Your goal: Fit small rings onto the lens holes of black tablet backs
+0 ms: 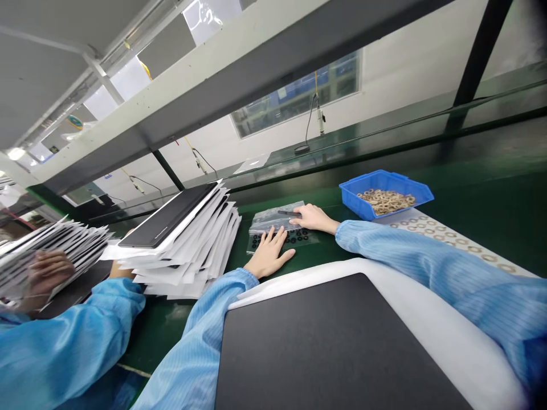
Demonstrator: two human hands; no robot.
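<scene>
My left hand lies flat with fingers spread, its fingertips on a clear sheet of black rings. Just beyond it, my right hand is closed around a slim dark tool, perhaps tweezers, whose tip points left over a clear plastic bag. The bag and the ring sheet overlap on the green bench. Closest to me, a flat black panel rests on a white wrapping sheet, below both my forearms.
A blue bin of tan rings stands right, beside a white sheet of rings. Left is a tall stack of wrapped panels. A co-worker's sleeve and blurred hand are further left. A shelf beam crosses overhead.
</scene>
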